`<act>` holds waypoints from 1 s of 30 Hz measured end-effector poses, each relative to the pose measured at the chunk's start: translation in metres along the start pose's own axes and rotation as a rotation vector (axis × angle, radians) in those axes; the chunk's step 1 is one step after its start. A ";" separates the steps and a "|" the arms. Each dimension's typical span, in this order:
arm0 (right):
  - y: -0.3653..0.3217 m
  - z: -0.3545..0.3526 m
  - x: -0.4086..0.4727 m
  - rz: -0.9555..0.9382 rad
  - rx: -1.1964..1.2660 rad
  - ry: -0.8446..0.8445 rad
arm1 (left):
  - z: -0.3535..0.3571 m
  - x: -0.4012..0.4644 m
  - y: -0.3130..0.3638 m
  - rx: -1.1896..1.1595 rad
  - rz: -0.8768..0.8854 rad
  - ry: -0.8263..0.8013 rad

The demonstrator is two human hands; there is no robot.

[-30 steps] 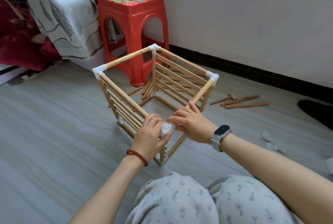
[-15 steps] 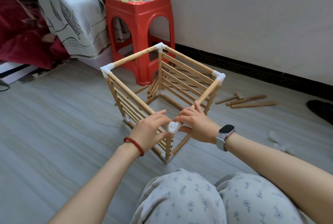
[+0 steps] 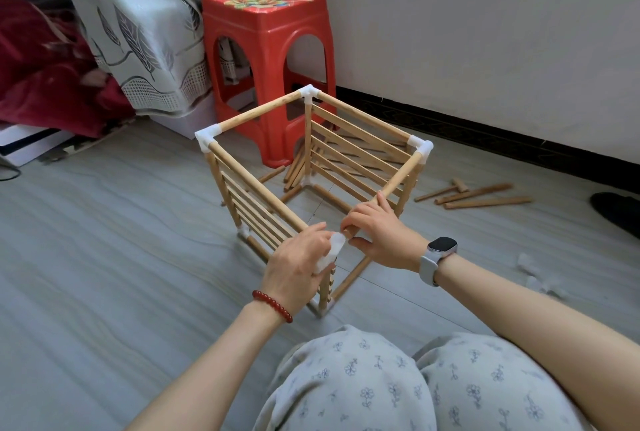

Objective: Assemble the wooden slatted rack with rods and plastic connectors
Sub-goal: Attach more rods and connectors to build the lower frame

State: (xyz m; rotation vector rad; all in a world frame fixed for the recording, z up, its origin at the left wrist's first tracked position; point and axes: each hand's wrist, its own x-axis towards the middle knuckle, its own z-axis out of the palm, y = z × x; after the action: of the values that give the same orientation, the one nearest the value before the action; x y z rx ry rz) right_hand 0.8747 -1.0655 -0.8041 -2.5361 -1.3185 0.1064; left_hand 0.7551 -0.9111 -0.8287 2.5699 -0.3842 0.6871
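At the rack's [image 3: 311,167] near top corner, a white connector [image 3: 330,252] is gripped by the left hand [image 3: 298,268], while the top rod [image 3: 398,181] is pinched by the right hand [image 3: 381,233], both wrists angled inward.

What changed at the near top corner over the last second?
The left hand shifted its grip on the white connector, fingers now stretched over it toward the left top rod. The right hand keeps gripping the right top rod at the connector. Whether the joint has seated is hidden. The rack, red stool and loose rods stayed put.
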 end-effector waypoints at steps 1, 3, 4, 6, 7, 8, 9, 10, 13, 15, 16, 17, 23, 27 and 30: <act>0.000 0.000 0.000 0.003 0.014 0.001 | 0.003 -0.003 0.000 0.022 0.016 0.019; 0.000 0.000 -0.001 0.004 0.032 0.007 | 0.007 -0.007 0.001 0.017 0.011 0.029; 0.000 0.000 -0.002 0.001 0.035 0.010 | 0.007 -0.007 0.002 -0.003 -0.007 0.020; 0.000 -0.001 -0.002 -0.004 0.032 0.014 | 0.002 -0.005 0.001 -0.063 -0.050 -0.014; 0.001 -0.001 -0.002 -0.006 0.032 0.016 | -0.002 -0.003 0.000 -0.108 -0.088 -0.040; 0.000 -0.001 -0.002 -0.007 0.035 0.021 | -0.007 0.000 -0.001 -0.156 -0.133 -0.080; 0.000 -0.001 -0.002 -0.008 0.037 0.026 | -0.013 0.005 -0.004 -0.192 -0.174 -0.137; 0.000 -0.001 -0.002 -0.009 0.038 0.028 | -0.017 0.010 -0.007 -0.200 -0.201 -0.206; 0.001 0.000 -0.001 -0.010 0.051 0.028 | -0.031 0.031 -0.012 -0.049 -0.198 -0.464; 0.001 -0.001 -0.001 -0.010 0.065 0.028 | -0.034 0.046 -0.013 0.041 -0.140 -0.567; 0.002 -0.002 -0.001 -0.013 0.073 0.031 | -0.035 0.051 -0.014 0.054 -0.106 -0.595; 0.002 -0.002 -0.002 -0.015 0.081 0.036 | -0.035 0.053 -0.014 0.054 -0.079 -0.603; 0.004 -0.002 0.000 -0.016 0.081 0.067 | -0.030 0.036 -0.010 0.073 0.171 -0.147; 0.002 -0.002 0.001 -0.008 0.071 0.079 | -0.017 0.031 -0.006 0.131 0.220 0.075; 0.003 -0.004 0.001 -0.012 0.044 0.058 | -0.011 0.036 -0.005 0.179 0.209 0.146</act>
State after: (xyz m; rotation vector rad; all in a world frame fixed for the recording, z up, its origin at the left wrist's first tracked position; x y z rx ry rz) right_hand 0.8784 -1.0672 -0.8005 -2.4757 -1.2951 0.0583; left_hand 0.7824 -0.9070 -0.8033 2.6476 -0.5722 1.0192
